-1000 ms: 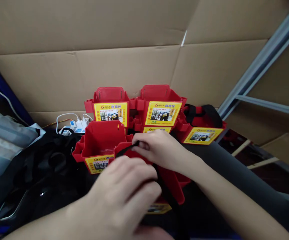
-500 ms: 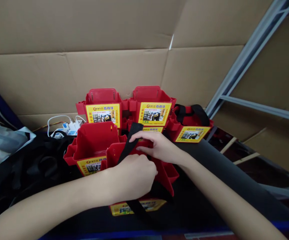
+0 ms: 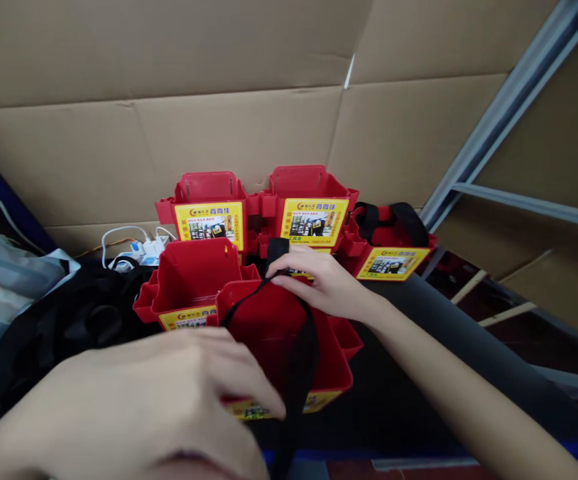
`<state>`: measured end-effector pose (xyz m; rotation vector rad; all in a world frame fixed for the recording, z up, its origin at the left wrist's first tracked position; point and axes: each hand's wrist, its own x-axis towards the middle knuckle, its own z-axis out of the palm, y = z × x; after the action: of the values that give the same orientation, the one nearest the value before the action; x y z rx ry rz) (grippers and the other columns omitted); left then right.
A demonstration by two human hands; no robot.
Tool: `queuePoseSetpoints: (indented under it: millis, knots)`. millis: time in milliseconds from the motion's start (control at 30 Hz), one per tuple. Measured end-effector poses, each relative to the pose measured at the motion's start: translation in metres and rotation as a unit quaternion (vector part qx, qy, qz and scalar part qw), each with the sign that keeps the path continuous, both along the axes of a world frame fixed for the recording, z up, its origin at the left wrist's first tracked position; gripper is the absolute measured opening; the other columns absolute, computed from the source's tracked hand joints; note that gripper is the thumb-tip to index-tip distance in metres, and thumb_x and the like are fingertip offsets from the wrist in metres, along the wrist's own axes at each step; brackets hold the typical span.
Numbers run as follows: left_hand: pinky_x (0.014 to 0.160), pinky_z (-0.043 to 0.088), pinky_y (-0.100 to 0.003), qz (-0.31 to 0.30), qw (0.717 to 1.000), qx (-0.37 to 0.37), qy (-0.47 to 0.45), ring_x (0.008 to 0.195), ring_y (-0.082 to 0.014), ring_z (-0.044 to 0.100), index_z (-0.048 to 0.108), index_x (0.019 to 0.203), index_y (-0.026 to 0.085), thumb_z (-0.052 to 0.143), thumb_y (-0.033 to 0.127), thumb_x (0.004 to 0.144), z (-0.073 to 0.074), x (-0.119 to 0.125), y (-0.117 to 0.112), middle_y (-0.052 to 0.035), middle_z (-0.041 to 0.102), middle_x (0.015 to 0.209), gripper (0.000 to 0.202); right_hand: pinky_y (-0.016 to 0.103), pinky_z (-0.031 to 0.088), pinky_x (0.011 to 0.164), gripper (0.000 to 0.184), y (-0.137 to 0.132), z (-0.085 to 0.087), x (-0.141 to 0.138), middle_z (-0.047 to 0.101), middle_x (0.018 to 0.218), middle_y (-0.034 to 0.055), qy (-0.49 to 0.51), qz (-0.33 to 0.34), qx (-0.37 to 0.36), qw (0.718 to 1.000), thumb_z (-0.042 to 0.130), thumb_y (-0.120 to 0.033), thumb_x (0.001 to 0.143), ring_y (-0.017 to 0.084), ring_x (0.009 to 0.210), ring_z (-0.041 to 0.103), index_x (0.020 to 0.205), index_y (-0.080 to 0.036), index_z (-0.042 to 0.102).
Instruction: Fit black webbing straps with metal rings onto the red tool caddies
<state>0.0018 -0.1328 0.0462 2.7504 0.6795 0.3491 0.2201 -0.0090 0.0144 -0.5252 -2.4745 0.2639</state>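
Note:
My right hand (image 3: 319,280) pinches a black webbing strap (image 3: 279,249) at the back rim of the nearest red plastic tool box (image 3: 336,353). The strap loops down across this box's open top and hangs over its front, partly covering the yellow label. In the lower left, my left hand (image 3: 169,393) is close to the camera and blurred. Its fingers are curled, with the tips against the hanging part of the strap; its thumb is mostly hidden. Left of the nearest box stands another red tool box (image 3: 193,273) with no strap on it.
More red boxes (image 3: 209,187) stand behind, against the cardboard wall (image 3: 169,147). A box at the right (image 3: 393,263) carries a black strap. Black straps (image 3: 83,320) lie heaped at the left, near a white power strip (image 3: 141,257). A metal frame (image 3: 523,207) rises at the right.
My left hand has moved left and towards the camera, uncovering the nearest box's inside. The strap now forms a loop across its opening. My right hand stays at the back rim.

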Motion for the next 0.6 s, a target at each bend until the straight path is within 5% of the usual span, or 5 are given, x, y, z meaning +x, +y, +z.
queuePoseSetpoints:
  millis: [100,267,400,600]
  knots:
    - [0.079,0.044,-0.020,0.096,0.993,0.010,-0.067,0.086,-0.0116,0.058,0.063,0.089,0.023,0.053,0.025,0.082,0.009,0.000,0.014,-0.0010,0.063,0.097,0.012,0.026,0.041,0.070,0.019,-0.013,0.014,-0.003,0.058,0.083,0.0055,-0.079,0.039,-0.011,0.996,0.044,-0.025,0.088,0.013,0.075,0.052,0.088,-0.015,0.059]
    - [0.071,0.047,-0.023,0.315,0.934,0.044,-0.160,0.080,-0.0133,0.058,0.059,0.092,0.019,0.050,0.031,0.082,-0.022,-0.001,0.034,-0.0022,0.062,0.091,0.018,0.023,0.040,0.066,0.014,-0.037,0.017,-0.020,0.058,0.081,0.0018,-0.208,0.103,-0.083,0.969,0.044,-0.016,0.086,0.011,0.073,0.053,0.085,-0.017,0.058]
    - [0.074,0.048,-0.028,0.355,0.918,0.043,-0.170,0.086,-0.0161,0.059,0.059,0.097,0.017,0.042,0.019,0.083,-0.042,-0.010,0.046,-0.0049,0.061,0.097,0.022,0.023,0.040,0.063,0.019,-0.040,0.009,-0.038,0.060,0.075,0.0018,-0.254,0.048,-0.080,0.963,0.040,-0.013,0.086,0.012,0.070,0.054,0.076,-0.015,0.056]
    - [0.083,0.047,-0.031,0.364,0.916,0.002,-0.171,0.091,-0.0165,0.060,0.061,0.098,0.015,0.042,0.012,0.079,-0.049,-0.026,0.066,-0.0047,0.065,0.099,0.027,0.025,0.041,0.060,0.023,-0.040,0.003,-0.050,0.061,0.076,0.0055,-0.265,-0.041,-0.025,0.963,0.038,-0.017,0.088,0.014,0.066,0.057,0.075,-0.014,0.057]
